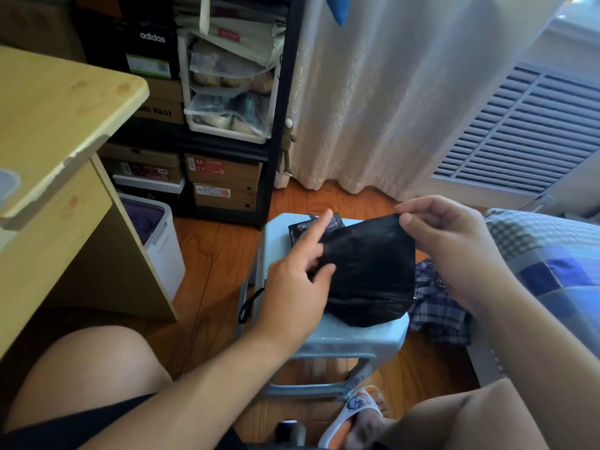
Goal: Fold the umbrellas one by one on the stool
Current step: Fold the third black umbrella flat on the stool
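On the pale blue stool (328,336), at the centre of the head view, lies a black umbrella (367,274) with its cloth partly gathered into a broad flap. Left hand (292,287), entering from 7 o'clock, pinches the near left edge of the black cloth between thumb and curled fingers, while its index finger points straight toward 1 o'clock, over a flat black pouch (302,230) that lies on the far side of the stool top. Right hand (451,241), entering from 4 o'clock, pinches the upper corner of the cloth between thumb and bent fingers and holds that corner lifted above the stool. A black wrist strap (250,303) hangs off the stool's left edge at 9 o'clock. A checked umbrella (435,303) in blue and white lies just beside the stool at 3 o'clock, low against a bed with a patchwork cover (552,264). At 10 o'clock stands a wooden desk (58,131); at 12 o'clock a dark rack (285,92) holds shoe boxes. A cream curtain (406,92) hangs at 1 o'clock, with a slatted vent (526,131) at 2 o'clock. A sandalled foot (354,414) rests on the wooden floor (214,254) at 6 o'clock.
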